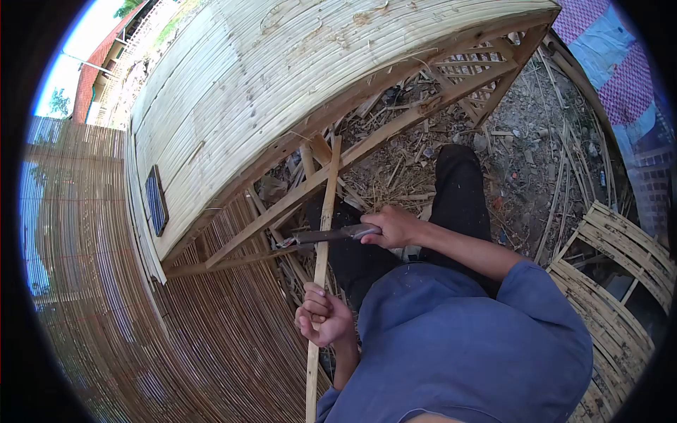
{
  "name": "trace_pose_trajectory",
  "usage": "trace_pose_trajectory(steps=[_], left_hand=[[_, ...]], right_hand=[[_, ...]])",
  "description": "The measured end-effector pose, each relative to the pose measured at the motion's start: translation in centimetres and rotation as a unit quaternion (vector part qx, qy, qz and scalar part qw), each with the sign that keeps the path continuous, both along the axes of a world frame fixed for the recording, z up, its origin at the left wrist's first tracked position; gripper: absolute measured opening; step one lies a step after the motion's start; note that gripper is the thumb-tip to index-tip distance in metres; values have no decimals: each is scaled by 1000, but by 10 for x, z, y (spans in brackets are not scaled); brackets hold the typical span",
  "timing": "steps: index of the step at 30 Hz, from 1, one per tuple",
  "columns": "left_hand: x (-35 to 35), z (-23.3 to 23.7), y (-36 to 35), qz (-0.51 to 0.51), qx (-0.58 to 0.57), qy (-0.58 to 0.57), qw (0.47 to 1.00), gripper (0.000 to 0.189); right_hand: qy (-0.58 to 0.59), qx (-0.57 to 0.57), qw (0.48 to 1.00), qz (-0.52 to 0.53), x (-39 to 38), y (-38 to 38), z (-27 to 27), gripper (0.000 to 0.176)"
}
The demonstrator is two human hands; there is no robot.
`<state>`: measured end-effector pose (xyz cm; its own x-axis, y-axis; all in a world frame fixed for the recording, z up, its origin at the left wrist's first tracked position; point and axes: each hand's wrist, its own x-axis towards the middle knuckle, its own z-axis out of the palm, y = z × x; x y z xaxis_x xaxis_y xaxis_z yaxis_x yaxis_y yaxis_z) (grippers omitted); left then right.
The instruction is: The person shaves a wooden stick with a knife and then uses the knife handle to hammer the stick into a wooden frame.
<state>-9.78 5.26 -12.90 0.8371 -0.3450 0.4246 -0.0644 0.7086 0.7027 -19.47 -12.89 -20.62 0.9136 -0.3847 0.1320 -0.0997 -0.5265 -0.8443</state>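
A long, narrow bamboo strip (330, 201) runs from beside the table frame down past my body. My left hand (324, 315) is wrapped round its lower part, fingers curled. In my right hand (393, 227) is the handle of a large knife (328, 235), whose dark blade lies across the strip above my left hand. The blade's far end is beside the lower rail of the slatted bamboo table (282, 77). My right fingers are closed round the handle.
A dark phone-like object (156, 201) lies on the tabletop. Diagonal wooden braces (367, 144) run under it. A slatted screen (92, 268) stands at the left. Another slatted bamboo piece (606, 303) is at the right. Shavings and sticks litter the ground (536, 169).
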Motion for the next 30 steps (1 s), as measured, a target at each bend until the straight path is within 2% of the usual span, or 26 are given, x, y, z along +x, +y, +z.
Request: trace_pose_trajectory(steps=[2, 3, 4, 7, 8, 11, 12, 15, 18, 19, 21, 24, 27, 30], left_hand=[[-2, -1, 3, 0, 22, -9, 1000, 37], [-2, -1, 1, -1, 27, -16, 1000, 37], [-3, -1, 1, 9, 14, -3, 1000, 37], [-5, 1, 6, 16, 3, 18, 1000, 37], [-4, 3, 6, 9, 9, 14, 1000, 37], [-2, 2, 8, 9, 31, -4, 999, 37], [-3, 1, 8, 13, 38, -11, 999, 38], [2, 0, 11, 7, 53, -75, 996, 38], [14, 8, 12, -41, 87, -155, 983, 39], [15, 13, 9, -54, 97, -182, 977, 39], [10, 18, -3, -31, 100, -180, 978, 43], [9, 19, -6, -36, 122, -190, 973, 51], [15, 18, -1, -91, 123, -207, 966, 56], [16, 16, -11, -110, 57, -198, 972, 60]], right_hand=[[26, 137, 979, -149, 22, -10, -40, 57], [36, 199, 954, -222, 31, -15, -36, 57], [61, 154, 961, -221, 30, -15, -32, 57], [78, 122, 988, -50, 11, -6, 4, 56], [42, 41, 998, 6, 6, -5, 9, 56], [44, 107, 987, -113, 17, -20, -19, 55], [116, 237, 938, -225, 29, -28, -21, 54], [160, 142, 959, -186, 19, -39, -14, 51], [106, 96, 983, -119, -1, -27, 1, 47], [108, 102, 980, -131, -6, -28, 4, 48], [110, 119, 976, -148, -13, -27, 6, 49], [97, 232, 949, -189, -21, -25, -4, 46], [122, 158, 974, -107, -33, -27, 10, 43], [128, 93, 987, -37, -36, -26, 19, 43]])
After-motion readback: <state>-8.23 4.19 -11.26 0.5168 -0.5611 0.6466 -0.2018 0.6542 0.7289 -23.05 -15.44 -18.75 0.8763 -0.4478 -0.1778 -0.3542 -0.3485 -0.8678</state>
